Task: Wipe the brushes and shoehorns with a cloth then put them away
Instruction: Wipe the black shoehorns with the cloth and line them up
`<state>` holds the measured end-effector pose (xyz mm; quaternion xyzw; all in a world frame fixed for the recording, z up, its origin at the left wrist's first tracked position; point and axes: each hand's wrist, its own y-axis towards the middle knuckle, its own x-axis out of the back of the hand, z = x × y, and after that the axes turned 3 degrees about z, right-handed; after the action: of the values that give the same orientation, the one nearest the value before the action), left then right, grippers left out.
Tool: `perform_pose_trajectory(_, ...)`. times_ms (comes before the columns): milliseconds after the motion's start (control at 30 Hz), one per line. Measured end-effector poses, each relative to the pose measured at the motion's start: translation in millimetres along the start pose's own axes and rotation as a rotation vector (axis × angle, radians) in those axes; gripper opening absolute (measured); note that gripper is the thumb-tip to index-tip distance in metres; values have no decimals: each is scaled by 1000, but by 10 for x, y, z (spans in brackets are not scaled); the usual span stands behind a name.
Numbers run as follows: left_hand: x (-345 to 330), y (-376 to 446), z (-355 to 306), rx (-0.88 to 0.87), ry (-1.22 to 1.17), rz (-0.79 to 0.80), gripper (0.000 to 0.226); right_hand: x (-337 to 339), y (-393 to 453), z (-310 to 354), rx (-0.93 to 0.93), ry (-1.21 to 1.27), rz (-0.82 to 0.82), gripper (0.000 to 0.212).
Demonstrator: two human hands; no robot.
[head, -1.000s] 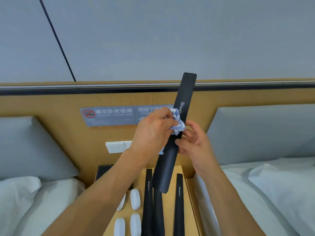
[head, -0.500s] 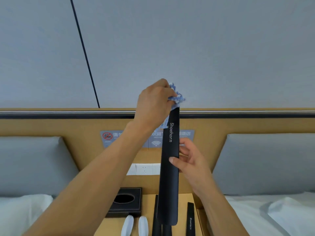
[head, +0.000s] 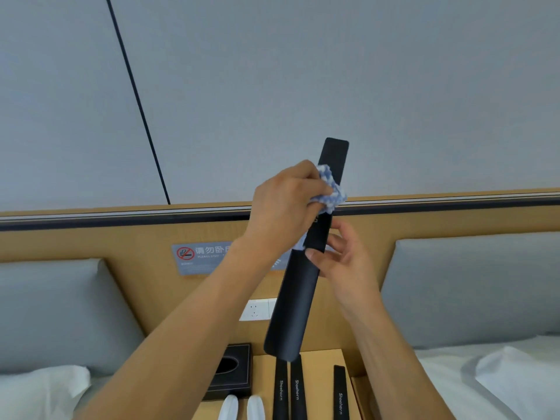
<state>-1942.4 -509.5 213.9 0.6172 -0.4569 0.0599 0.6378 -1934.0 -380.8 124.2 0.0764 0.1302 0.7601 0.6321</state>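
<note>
Three shoehorns on nightstand | tissue box beside | two white brushes

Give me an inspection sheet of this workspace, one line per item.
Surface: wooden bedside table, between two beds.
Job's things: black shoehorn held up, tilted; blue-white cloth pressed on its upper part; three more shoehorns lying on the table; two white brushes beside them.
Clutter: black tissue box.
Grippers: left hand grips the cloth; right hand pinches the shoehorn's middle.
Cables: nothing seen.
Surroundings: wooden headboard with no-smoking sign, wall socket, grey pillows, white bedding.
</note>
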Motion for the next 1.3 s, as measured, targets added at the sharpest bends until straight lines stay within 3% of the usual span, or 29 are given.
perform_pose_trajectory(267,-44,-257,91,-70,-77,165,13,181,-4,-34,-145,283,224,64)
perform_pose_trajectory(400,-63,-372,83,-95,-10,182,15,208,17,-68,-235,567,289,53)
perform_pose_trajectory(633,-160,-628,34,-73,-1,207,12,156,15,-199,-358,714,-13,42)
perform_pose_trajectory(800,-147,-825,150,27,75,165,21,225,64,-219,-294,816,-183,23)
perform_pose_trajectory(1033,16,-886,440,196,137,21,21,137,101,-190,-230,961,-218,26)
perform_pose_trajectory(1300,163,-922,586,400,242,-15,19,31,151,-167,-194,1029,-211,37)
